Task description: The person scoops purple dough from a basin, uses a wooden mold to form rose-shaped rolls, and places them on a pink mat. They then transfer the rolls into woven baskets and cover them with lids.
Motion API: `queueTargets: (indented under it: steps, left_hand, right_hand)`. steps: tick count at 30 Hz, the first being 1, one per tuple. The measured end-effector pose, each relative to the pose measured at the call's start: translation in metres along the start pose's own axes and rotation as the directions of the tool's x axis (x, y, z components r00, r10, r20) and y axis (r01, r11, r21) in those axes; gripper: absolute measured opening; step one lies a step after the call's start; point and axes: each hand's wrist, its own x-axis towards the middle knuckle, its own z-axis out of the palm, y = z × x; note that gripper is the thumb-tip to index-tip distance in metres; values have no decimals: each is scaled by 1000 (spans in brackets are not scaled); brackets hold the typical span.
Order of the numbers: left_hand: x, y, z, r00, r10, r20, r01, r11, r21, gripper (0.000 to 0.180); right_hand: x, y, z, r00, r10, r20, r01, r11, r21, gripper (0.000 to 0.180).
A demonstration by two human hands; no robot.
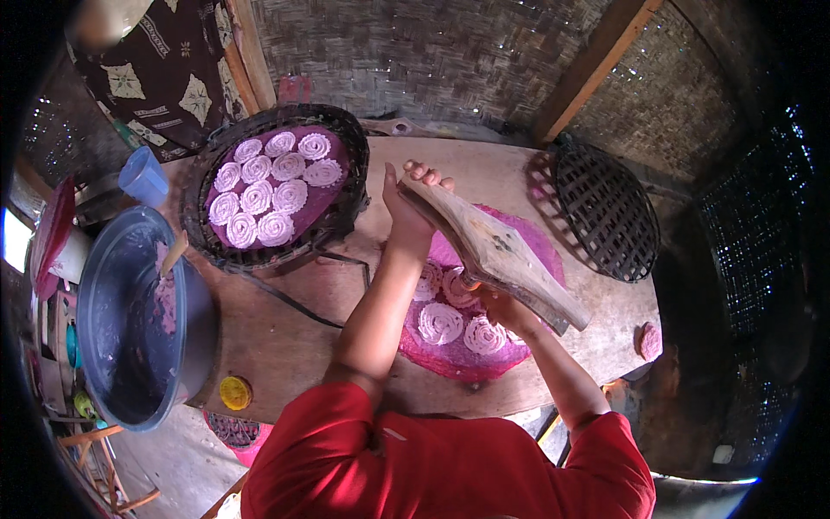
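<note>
Both my hands hold a thick, long wooden press (501,246), which slants over the table from upper left to lower right. My left hand (413,195) is wrapped round its upper left end. My right hand (508,311) grips it from below near the lower right part, by a small orange piece; some of those fingers are hidden. Under the press lies a purple-pink sheet (458,363) with several pale pink dough swirls (441,323) on it. The press covers part of the sheet and may hide more swirls.
A dark woven tray (350,212) with several swirls stands at the back left. Left of it are a blue cup (143,176) and a large grey basin (194,346) with pink dough and a wooden stick. A bare woven tray (605,212) lies back right; a yellow lid (235,393) sits near the front edge.
</note>
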Motion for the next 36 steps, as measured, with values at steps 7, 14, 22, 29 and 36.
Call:
queueTargets:
  steps: [7,14,22,29,36]
  left_hand:
    - [17,-9,26,995,-100,5,100,995,24,49]
    - [31,-50,3,945,-176,-277,228,958,171,61]
    - [12,-79,-45,928,-167,-333,179,984,8,56]
    - [19,-81,-18,931,-144,-336,163,986,28,60]
    - [22,-87,-6,910,-105,-401,149,986,80,54]
  right_hand:
    - [11,-1,-28,973,-230,27,229,973,33,45]
    - [-49,-46,-138,887,246,391,-422,778,466,77]
    - [-59,-52,-149,854,438,280,-487,862,139,69]
    - [-72,-77,-155,865,461,198,-488,864,122,68]
    - [-73,-94,-151,894,447,36,-448,894,17,75]
